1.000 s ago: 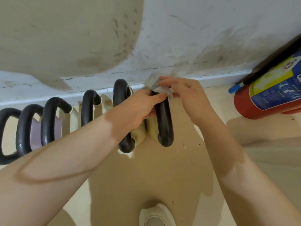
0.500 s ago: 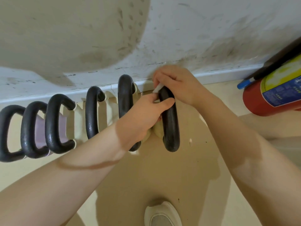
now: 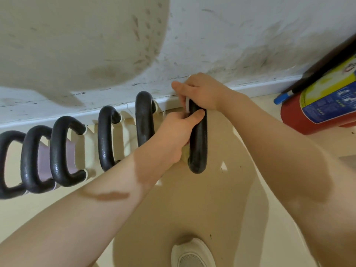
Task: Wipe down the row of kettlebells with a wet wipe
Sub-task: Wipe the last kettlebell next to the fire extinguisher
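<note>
Nearest the viewer, the toe of a pale shoe (image 3: 192, 255) stands on a smooth beige floor (image 3: 221, 209); two bare forearms reach forward and down from either side.

Further out, the left hand (image 3: 173, 137) curls shut around the black handle of the rightmost kettlebell (image 3: 198, 143), thumb lying across the bar, probably to steady it while it is cleaned; just beyond, the right hand (image 3: 202, 91) is closed over the top of the same handle, pinching a wet wipe (image 3: 187, 105) against it; only a thin white edge of the wipe shows between the fingers, so the cloth seems wrapped round the bar to rub it.

To the left, the row of kettlebells (image 3: 67, 151) runs along the wall, touching or nearly so; their looped handles are thick, black and faintly pebbled, with a dull shine; the bodies beneath look cream, a few mauve.

Farthest back, a scuffed white wall (image 3: 231, 35) with a skirting board; at right, a red fire extinguisher (image 3: 317, 108) with a blue and yellow label leans near it.
</note>
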`<state>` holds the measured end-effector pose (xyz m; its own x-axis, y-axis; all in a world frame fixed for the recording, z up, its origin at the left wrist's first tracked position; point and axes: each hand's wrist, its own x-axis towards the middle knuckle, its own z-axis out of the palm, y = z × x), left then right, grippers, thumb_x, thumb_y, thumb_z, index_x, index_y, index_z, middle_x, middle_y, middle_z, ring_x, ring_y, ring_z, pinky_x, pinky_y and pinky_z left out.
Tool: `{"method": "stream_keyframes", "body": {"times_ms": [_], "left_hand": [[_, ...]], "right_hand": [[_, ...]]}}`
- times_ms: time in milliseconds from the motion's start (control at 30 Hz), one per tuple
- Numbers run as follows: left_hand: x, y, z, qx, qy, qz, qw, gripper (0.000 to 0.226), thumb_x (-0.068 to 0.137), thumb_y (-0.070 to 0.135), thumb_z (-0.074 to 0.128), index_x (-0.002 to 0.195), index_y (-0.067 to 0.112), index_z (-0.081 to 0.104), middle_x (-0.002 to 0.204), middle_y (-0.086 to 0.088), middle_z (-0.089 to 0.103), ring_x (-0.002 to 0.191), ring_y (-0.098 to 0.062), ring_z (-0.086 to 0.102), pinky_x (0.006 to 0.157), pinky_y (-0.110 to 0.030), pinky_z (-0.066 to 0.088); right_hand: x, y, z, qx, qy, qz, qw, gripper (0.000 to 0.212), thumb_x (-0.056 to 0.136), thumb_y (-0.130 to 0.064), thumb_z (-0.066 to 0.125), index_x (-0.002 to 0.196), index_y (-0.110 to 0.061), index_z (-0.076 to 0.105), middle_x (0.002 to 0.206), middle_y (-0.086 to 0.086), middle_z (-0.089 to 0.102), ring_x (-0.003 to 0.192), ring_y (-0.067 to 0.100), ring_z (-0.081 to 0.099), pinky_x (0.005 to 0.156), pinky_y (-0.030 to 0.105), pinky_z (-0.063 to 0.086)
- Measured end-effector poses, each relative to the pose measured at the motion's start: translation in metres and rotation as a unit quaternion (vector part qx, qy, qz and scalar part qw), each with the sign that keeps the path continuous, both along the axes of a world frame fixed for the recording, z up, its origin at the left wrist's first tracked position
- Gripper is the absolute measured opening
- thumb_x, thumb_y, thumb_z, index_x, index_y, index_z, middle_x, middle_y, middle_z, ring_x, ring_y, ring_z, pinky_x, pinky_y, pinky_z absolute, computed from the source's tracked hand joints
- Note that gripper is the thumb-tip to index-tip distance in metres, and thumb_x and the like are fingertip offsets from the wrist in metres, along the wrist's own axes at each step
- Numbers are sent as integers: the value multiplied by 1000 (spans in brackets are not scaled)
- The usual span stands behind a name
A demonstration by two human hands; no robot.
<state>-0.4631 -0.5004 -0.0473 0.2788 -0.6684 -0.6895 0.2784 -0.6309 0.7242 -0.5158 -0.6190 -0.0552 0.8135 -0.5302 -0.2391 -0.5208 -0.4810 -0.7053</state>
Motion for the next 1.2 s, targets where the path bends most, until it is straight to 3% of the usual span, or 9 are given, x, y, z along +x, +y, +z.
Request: {"method": "stream_keyframes", "body": {"times_ms": [233, 333, 467, 633, 733, 867, 933, 1000, 1200], "left_hand": [[-1, 14, -1, -1, -2, 34, 999, 24, 90, 29, 55, 103, 11, 65, 103, -9, 71, 99, -23, 66, 97, -41, 49], [1, 11, 0, 3, -8, 42, 999, 24, 89, 31, 57, 101, 13, 67, 100, -8, 72, 96, -23, 67, 95, -41, 50], [3, 8, -2, -10, -19, 23, 1000, 22, 89, 32, 56, 96, 15, 67, 99, -8, 72, 96, -23, 67, 92, -39, 52], [5, 6, -4, -16, -18, -2, 1000, 27, 89, 34, 55, 102, 14, 67, 98, -6, 73, 95, -22, 68, 95, -41, 50], [4, 6, -1, -10, -16, -1, 1000, 22, 90, 33, 55, 100, 17, 66, 99, -5, 72, 96, -21, 67, 96, -41, 49], [6, 6, -2, -11, -15, -9, 1000, 23, 90, 34, 55, 102, 17, 66, 101, -5, 72, 97, -21, 67, 96, -41, 49], [7, 6, -2, -14, -15, -15, 1000, 25, 90, 33, 54, 104, 16, 65, 102, -5, 72, 97, -20, 67, 96, -39, 49], [8, 5, -1, -17, -24, -27, 999, 27, 91, 32, 53, 108, 15, 64, 102, -4, 71, 96, -19, 67, 95, -37, 50], [10, 5, 1, -12, -30, -34, 999, 27, 90, 31, 54, 109, 15, 64, 102, -5, 71, 96, -19, 67, 94, -35, 51]], "right_hand": [[9, 13, 1, 37, -57, -29, 997, 51, 98, -32, 39, 56, -15, 61, 60, -1, 60, 59, 1, 55, 73, 16, 40], [15, 15, -4, 116, -43, -155, 980, 54, 100, -44, 26, 89, -10, 68, 90, 2, 63, 85, 8, 57, 90, 27, 42], [10, 31, -1, 283, -37, -334, 898, 56, 99, -46, 21, 135, -10, 44, 128, 8, 53, 117, 23, 51, 105, 39, 38], [-3, 44, 4, 240, -166, -450, 844, 50, 99, -44, 25, 103, -13, 64, 105, 2, 65, 96, 15, 59, 90, 32, 45], [-5, 32, 2, 186, -144, -502, 832, 38, 98, -30, 37, 71, -15, 60, 74, -2, 57, 73, 15, 53, 77, 34, 42], [-7, 43, -3, 274, -118, -461, 836, 19, 95, -26, 48, 88, -12, 58, 78, 2, 58, 72, 14, 56, 72, 30, 52], [-8, 42, 3, 344, -136, -471, 801, 24, 95, -27, 50, 91, -5, 60, 81, 6, 60, 72, 16, 59, 63, 24, 54], [-5, 37, 8, 394, -145, -488, 766, 30, 93, -24, 54, 102, 5, 59, 88, 12, 63, 80, 23, 63, 73, 31, 57], [2, 38, 17, 386, -126, -484, 775, 31, 90, -22, 60, 107, 4, 58, 101, 18, 63, 91, 30, 63, 79, 40, 56]]}}
